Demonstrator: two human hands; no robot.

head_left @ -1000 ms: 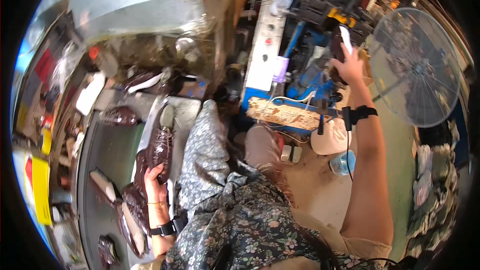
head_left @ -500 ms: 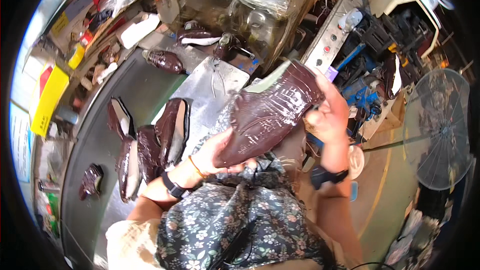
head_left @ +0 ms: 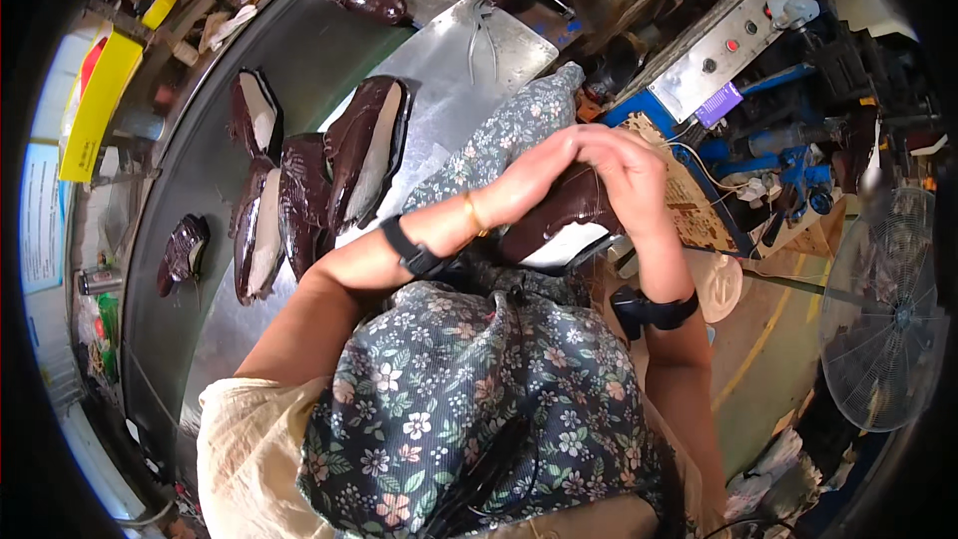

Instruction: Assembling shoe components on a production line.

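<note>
Fingers of both hands were wrapped over one glossy dark-brown shoe upper [head_left: 559, 212], held above the lap in front of the person's flowered apron [head_left: 469, 379]. From the lower left the left hand [head_left: 534, 172] reached across, its forearm slanting up and to the right, wrist bent, with a black watch [head_left: 411, 248] and a thin gold bangle [head_left: 471, 214] on it; its fingers lay flat and pressed along the top of the leather. Opposite it, the right hand [head_left: 629, 180] came up from below, forearm nearly vertical, a black band [head_left: 654, 309] at the wrist, and its fingers curled down over the far end of the same piece, touching the left hand's fingertips. Both grips were closed on the upper (how tightly could not be told, since the palms hid the leather beneath).

Only the lower edge of the upper showed, a dark strip with a pale lining below the knuckles.

To the left, on the grey metal workbench [head_left: 190, 190], several more dark uppers [head_left: 364, 145] lay in a loose overlapping group with their pale linings turned up, and one small piece [head_left: 183, 250] lay apart nearer the bench edge. A metal sheet [head_left: 449, 70] carried a pair of pliers [head_left: 481, 35]. A blue machine with a grey control panel [head_left: 718, 60] stood to the upper right, and a floor fan [head_left: 883, 329] stood at the far right.
</note>
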